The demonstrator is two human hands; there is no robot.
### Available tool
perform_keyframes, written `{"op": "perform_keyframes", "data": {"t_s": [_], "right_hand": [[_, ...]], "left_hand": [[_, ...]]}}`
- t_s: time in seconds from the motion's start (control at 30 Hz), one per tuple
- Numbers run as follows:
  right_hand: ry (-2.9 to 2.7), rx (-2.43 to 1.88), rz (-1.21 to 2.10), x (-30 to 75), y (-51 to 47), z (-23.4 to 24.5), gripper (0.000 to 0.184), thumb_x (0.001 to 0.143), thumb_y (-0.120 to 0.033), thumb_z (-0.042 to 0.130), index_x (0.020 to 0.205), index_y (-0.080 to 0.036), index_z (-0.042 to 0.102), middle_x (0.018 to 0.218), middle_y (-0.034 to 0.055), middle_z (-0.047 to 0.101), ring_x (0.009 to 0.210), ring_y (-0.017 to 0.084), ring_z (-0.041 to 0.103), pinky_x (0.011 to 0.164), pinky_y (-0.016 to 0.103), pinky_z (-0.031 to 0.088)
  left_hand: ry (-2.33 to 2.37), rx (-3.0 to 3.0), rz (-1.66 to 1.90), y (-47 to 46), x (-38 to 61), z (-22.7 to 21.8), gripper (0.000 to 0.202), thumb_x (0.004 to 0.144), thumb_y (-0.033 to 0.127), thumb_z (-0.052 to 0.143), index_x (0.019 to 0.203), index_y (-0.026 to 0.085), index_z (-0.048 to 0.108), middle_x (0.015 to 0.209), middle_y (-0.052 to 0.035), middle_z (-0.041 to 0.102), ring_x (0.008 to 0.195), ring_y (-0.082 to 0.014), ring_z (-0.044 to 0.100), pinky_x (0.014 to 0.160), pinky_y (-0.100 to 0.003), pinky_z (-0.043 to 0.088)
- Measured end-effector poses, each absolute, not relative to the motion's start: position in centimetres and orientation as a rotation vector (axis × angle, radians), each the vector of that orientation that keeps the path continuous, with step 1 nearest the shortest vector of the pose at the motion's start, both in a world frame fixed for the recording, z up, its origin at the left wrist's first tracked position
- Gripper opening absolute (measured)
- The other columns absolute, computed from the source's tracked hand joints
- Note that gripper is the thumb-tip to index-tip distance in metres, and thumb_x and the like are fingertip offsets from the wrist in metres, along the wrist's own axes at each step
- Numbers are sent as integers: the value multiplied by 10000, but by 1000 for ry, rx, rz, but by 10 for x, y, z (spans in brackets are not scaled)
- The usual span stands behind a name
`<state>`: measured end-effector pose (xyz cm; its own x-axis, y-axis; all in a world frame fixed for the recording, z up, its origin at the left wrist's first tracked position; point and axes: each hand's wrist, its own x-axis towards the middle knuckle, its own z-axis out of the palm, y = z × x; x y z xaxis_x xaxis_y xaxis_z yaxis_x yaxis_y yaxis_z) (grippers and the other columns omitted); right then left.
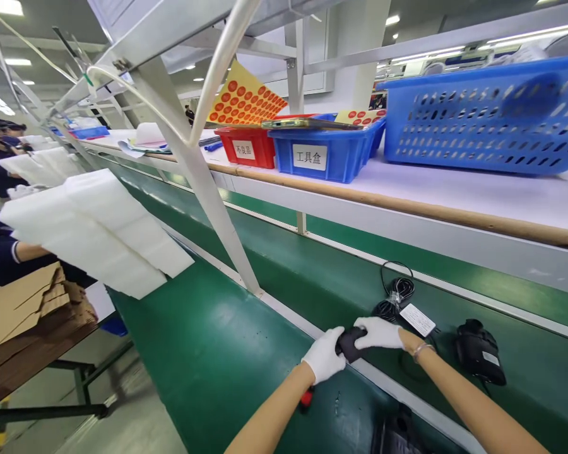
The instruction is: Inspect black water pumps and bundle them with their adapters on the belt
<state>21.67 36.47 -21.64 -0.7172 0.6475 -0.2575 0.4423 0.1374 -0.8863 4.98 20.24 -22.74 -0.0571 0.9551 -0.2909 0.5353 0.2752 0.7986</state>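
Note:
Both hands wear white gloves and hold one small black device [351, 344] above the pale rail between the green surfaces. My left hand [325, 355] grips its left side, and my right hand [379, 332] closes over its right side. Its exact kind is hard to make out behind the fingers. Just beyond my right hand lie a coiled black cable [400, 291] and a white printed label [417, 320]. Further right, a black device with a white sticker [480, 353] rests on the green belt. A red-and-black object [307, 398] is partly hidden by my left forearm.
Another dark device [400, 432] lies at the bottom edge. Above the belt, a shelf carries a red bin [246, 146], a blue bin [319, 154] and a blue perforated basket [483, 116]. White foam sheets [89, 227] overhang the left side near another person and stacked cardboard [28, 321]. A slanted metal post [208, 195] rises ahead.

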Motion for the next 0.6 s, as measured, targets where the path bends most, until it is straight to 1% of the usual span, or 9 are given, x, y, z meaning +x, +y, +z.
{"op": "perform_keyframes", "data": {"t_s": [0.07,0.1,0.17,0.23,0.33,0.4,0.43,0.5,0.6], "right_hand": [[-2303,-1065,1583,224,376,-193,296,691,-440,865,800,-207,719,745,-12,727,711,197,649,704,312,533],[-2311,-1054,1552,230,381,-179,321,661,-467,863,813,-219,726,790,1,743,780,229,661,740,321,530],[-2268,-1034,1497,240,389,-152,427,682,-590,809,900,-230,736,936,44,763,922,286,672,824,352,526],[-2169,-1009,1508,247,389,-134,570,684,-734,748,937,-224,726,974,81,755,940,308,674,835,376,531],[-1976,-944,1584,247,380,-128,689,654,-870,676,871,-217,690,829,71,713,786,269,652,748,377,546],[-1881,-915,1595,244,375,-133,686,647,-878,676,839,-220,671,779,58,689,740,250,631,717,370,546],[-1847,-917,1599,243,373,-137,675,646,-870,686,837,-223,671,776,58,687,737,249,629,712,368,547],[-1763,-948,1624,242,372,-145,666,624,-859,712,854,-235,685,788,66,700,753,261,638,714,376,557],[-1555,-1000,1719,241,372,-155,697,555,-851,760,924,-261,720,874,103,749,873,319,678,805,433,582]], "left_hand": [[1663,1359,734,207,23,-197,749,843,266,623,1546,173,381,1479,-122,566,1261,-248,591,1095,-377,489],[1623,1364,774,211,10,-180,764,852,311,630,1559,192,366,1467,-103,582,1238,-238,602,1055,-367,519],[1525,1425,824,221,-13,-146,756,814,374,696,1519,241,457,1420,-59,628,1232,-243,599,1058,-373,514],[1432,1545,856,233,-28,-120,654,747,342,758,1383,281,622,1369,-36,666,1278,-286,559,1166,-449,405],[1324,1572,945,244,-37,-105,339,699,227,750,1033,260,789,1208,-57,733,1311,-335,516,1250,-528,218],[1279,1464,995,245,-40,-109,183,718,238,732,892,230,790,1069,-76,754,1224,-321,576,1218,-521,284],[1258,1407,1006,243,-44,-113,183,737,279,734,902,216,783,1032,-82,755,1158,-307,614,1169,-509,362],[1208,1305,1038,236,-52,-124,356,775,401,733,1060,190,757,1054,-101,750,1059,-277,661,1051,-466,481],[1111,1197,1114,225,-65,-134,660,817,601,680,1301,154,642,1169,-147,720,1057,-259,675,993,-418,518]]}}
